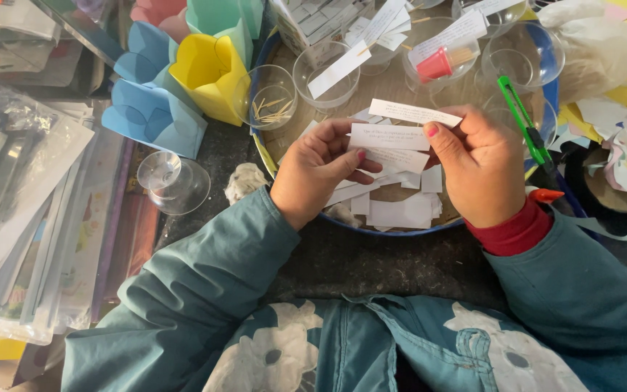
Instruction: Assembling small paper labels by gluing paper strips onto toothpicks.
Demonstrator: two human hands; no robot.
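Note:
My left hand [321,168] and my right hand [479,163] hold small white paper slips [390,136] between thumb and fingers, above a round tray [263,149] with a blue rim. One slip [414,112] pokes up from my right hand's fingers. More white slips [400,210] lie loose on the tray under my hands. Both wrists come out of teal sleeves; a red cuff [513,234] shows at the right one.
Clear plastic cups [332,69] stand on the tray, one with toothpicks [270,109], one with a red piece [435,65]. A green cutter [524,120] lies at right. Blue, yellow and pink paper cones [208,69] stand at left. A glass [172,181] lies beside plastic sleeves [23,218].

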